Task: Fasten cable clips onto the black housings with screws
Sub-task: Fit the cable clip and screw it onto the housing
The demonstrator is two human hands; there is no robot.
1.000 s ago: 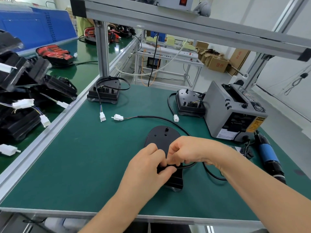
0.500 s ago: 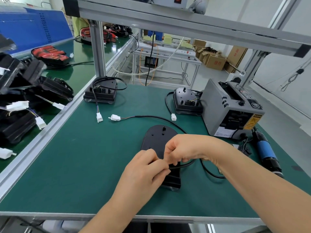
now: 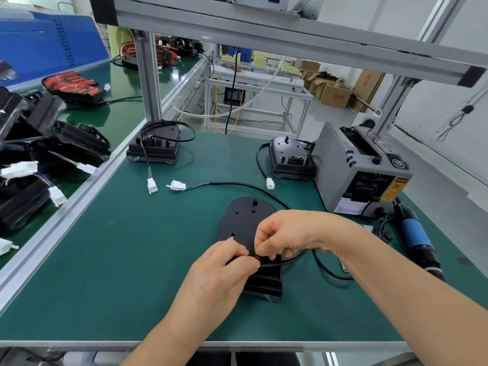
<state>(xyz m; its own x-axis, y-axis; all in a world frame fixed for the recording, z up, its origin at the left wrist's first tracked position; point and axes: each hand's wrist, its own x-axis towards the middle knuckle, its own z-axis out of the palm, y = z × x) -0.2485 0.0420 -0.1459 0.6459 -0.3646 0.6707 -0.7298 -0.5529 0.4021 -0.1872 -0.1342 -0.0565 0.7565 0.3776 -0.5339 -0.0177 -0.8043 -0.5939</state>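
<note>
Both hands have barely moved since a second ago: they stay bunched together over the near end of the black housing (image 3: 243, 220), with the right hand (image 3: 290, 233) now arched a little higher. Two bare forearms reach in from the near edge, the left from below centre, the right slanting in from the near right corner. The left hand (image 3: 219, 270) lies low with its knuckles up.

The housing lies flat on a green counter (image 3: 118, 247) edged with aluminium, its rounded end pointing away. A black cable (image 3: 287, 261) loops out from under the hands to the right, then runs far and left to a white connector (image 3: 177, 185). Two more housings sit at the far side, one on the left (image 3: 155, 143) and one on the right (image 3: 290, 159). On the right stand a grey machine (image 3: 351, 165) and, nearer, a blue electric screwdriver (image 3: 414, 236) lying on the counter. A silver frame (image 3: 264, 27) spans overhead. A neighbouring counter on the left holds a pile of black parts (image 3: 31, 154), and cardboard boxes (image 3: 338, 93) stand on the floor beyond.

Both hands have their fingers curled. The left thumb and forefinger pinch the cable where it meets the housing. The right fingertips pinch at the same spot (whether a clip sits between them is too small to tell).
</note>
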